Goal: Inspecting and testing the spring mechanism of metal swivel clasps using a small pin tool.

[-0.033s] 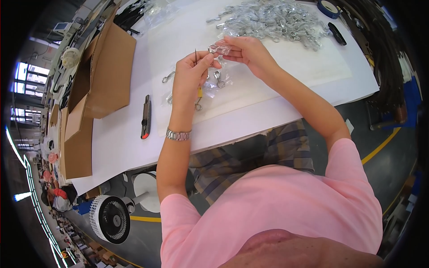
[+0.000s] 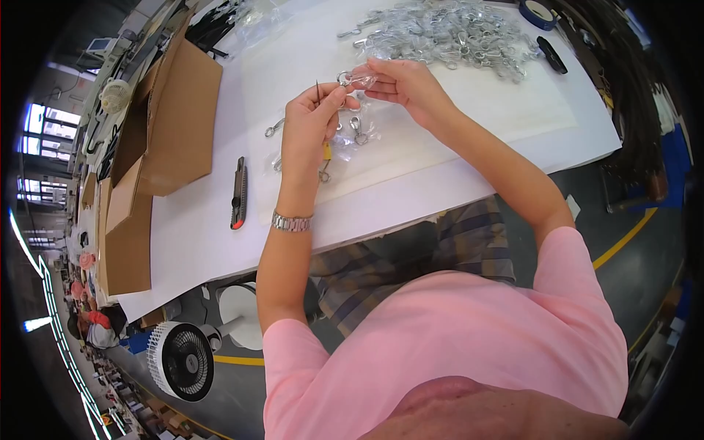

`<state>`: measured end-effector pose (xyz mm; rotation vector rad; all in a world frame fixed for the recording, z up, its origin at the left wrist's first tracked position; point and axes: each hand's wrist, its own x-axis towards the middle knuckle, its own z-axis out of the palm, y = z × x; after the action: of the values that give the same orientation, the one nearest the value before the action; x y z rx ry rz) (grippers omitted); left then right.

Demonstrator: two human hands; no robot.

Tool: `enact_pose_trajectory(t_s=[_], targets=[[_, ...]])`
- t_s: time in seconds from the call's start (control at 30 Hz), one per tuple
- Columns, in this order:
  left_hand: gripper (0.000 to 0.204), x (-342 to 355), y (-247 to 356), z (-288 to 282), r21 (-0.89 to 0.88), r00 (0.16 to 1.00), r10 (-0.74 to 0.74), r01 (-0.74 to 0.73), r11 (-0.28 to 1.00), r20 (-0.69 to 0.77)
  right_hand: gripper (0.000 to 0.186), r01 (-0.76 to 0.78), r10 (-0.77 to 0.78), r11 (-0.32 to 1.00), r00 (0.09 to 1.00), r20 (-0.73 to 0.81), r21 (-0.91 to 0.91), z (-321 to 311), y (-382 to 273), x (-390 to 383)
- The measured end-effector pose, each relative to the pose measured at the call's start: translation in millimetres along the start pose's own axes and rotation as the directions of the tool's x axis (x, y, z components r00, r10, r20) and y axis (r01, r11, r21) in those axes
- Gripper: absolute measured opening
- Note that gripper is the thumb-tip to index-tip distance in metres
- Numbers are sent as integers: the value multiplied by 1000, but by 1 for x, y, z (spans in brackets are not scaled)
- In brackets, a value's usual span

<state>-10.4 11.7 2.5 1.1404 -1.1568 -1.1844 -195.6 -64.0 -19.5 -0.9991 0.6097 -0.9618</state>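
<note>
My left hand [image 2: 312, 117] is raised over the white table [image 2: 440, 176], its fingers pinched on a small metal fastener with a thin wire end pointing up. My right hand [image 2: 402, 84] meets it from the right and grips a small clear plastic bag [image 2: 361, 78] with a metal ring at its mouth. Both hands touch at the fingertips. Loose metal hooks [image 2: 358, 130] and crumpled clear bags lie on the table just under the hands. One more hook [image 2: 273, 129] lies to the left. A large pile of silver fasteners [image 2: 447, 33] sits behind my right hand.
A black utility knife [image 2: 238, 192] lies left of my left forearm. Open cardboard boxes [image 2: 176, 117] stand along the table's left side. A blue tape roll [image 2: 539, 10] and a black marker [image 2: 551, 55] lie at the far right. A white fan [image 2: 180, 359] stands on the floor.
</note>
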Motion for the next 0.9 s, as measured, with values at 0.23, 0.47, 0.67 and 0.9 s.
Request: enact_pose_trajectory(t_s=[0.23,0.47,0.67,0.9], targets=[[20,1,1,-5,-31,998,-47,46,998,-30,40,36,-36,999,999,-22,-8,0,-4,-1],[18,-2,6,5,-80,993,29,-38,996,-115,41,44,-49,996,996,-76,-73,3,1,0],[18,-5,6,13,72,984,112,-103,992,-138,41,66,-70,994,997,-43,-83,6,4,-2],[21,-5,2,16,142,972,149,-124,982,-183,34,89,-89,996,996,25,5,14,9,-7]])
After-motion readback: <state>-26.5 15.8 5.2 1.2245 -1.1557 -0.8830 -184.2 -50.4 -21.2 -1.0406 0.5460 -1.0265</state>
